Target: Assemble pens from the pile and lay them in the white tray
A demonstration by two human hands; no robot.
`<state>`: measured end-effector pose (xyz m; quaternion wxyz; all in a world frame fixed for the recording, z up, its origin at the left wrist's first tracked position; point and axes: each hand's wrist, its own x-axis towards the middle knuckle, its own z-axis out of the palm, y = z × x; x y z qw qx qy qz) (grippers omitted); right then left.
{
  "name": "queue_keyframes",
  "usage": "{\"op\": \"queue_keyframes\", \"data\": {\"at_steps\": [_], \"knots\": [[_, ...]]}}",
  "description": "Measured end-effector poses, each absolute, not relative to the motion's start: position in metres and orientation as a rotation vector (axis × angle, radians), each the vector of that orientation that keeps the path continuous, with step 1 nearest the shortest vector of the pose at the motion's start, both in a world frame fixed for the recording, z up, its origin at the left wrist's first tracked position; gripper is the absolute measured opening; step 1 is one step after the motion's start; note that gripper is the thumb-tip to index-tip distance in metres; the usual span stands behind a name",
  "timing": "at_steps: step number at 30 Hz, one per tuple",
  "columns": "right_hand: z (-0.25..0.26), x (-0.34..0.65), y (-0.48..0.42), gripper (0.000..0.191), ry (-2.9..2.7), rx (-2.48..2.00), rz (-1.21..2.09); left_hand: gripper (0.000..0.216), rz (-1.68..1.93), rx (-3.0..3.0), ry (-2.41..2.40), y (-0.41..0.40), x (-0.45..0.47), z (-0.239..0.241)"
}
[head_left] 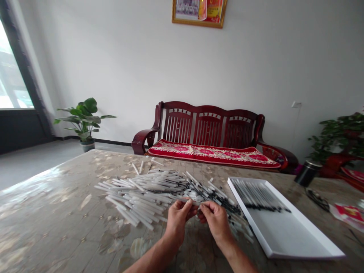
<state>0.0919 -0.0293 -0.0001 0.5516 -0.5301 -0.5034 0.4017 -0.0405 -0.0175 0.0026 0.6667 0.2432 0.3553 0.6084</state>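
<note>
My left hand [181,213] is closed, with a slim whitish pen barrel pinched between thumb and fingers. Close beside it, my right hand [214,218] is also in a pinch, at the barrel's right end. Whatever small part sits in its fingertips is too hidden to name. Left of and beyond my hands lies a heap of whitish pen barrels [142,197]. Small black and clear pen parts [227,203] are scattered to the right. In the white tray [295,235], a row of pens [258,195] with black ends lies side by side at the far end.
The table [71,212] has a patterned cover. A black cylindrical container [308,172], a dark cable [317,199] and a red packet [348,214] are at the right. Beyond the table stand a wooden bench [210,125] and a potted plant [85,117].
</note>
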Motion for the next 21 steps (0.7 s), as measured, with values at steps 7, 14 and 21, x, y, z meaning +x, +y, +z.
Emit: {"op": "queue_keyframes", "data": {"at_steps": [7, 14, 21], "knots": [[-0.004, 0.09, -0.029, 0.031, -1.309, -1.257, 0.794, 0.049, 1.356, 0.479, 0.815, -0.018, -0.041, 0.004], [-0.011, 0.098, -0.026, 0.016, -1.568, -1.216, 0.421, 0.037, 1.289, 0.427, 0.824, -0.017, -0.043, 0.005], [-0.007, 0.104, -0.026, 0.018, -1.703, -1.23, 0.261, 0.042, 1.272, 0.437, 0.757, -0.016, -0.044, 0.005]]}}
